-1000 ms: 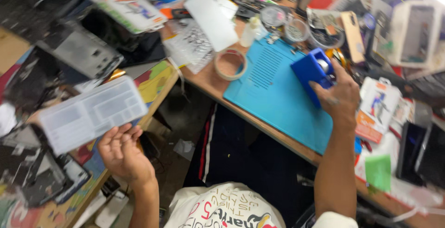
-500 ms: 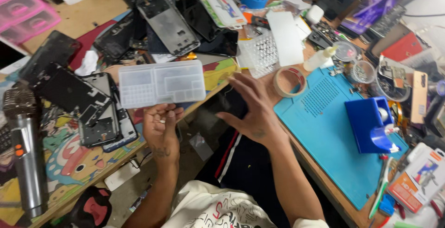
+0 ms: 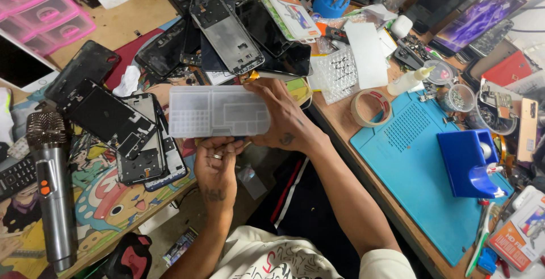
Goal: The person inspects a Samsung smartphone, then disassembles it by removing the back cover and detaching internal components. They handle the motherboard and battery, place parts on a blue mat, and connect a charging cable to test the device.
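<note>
A clear plastic tray (image 3: 219,111) with many small compartments is held flat above the counter (image 3: 122,26) edge: the left hand (image 3: 216,162) pinches its near rim from below and the right hand (image 3: 281,117) grips its right end with fingers curled. Behind it lies a flat red-and-white package (image 3: 288,10) on the dark phone frames (image 3: 226,32), and a white card (image 3: 368,53) beside. What the tray holds is hard to see.

Single head view, steep downward, close over cluttered desk (image 3: 130,23) corner.
</note>
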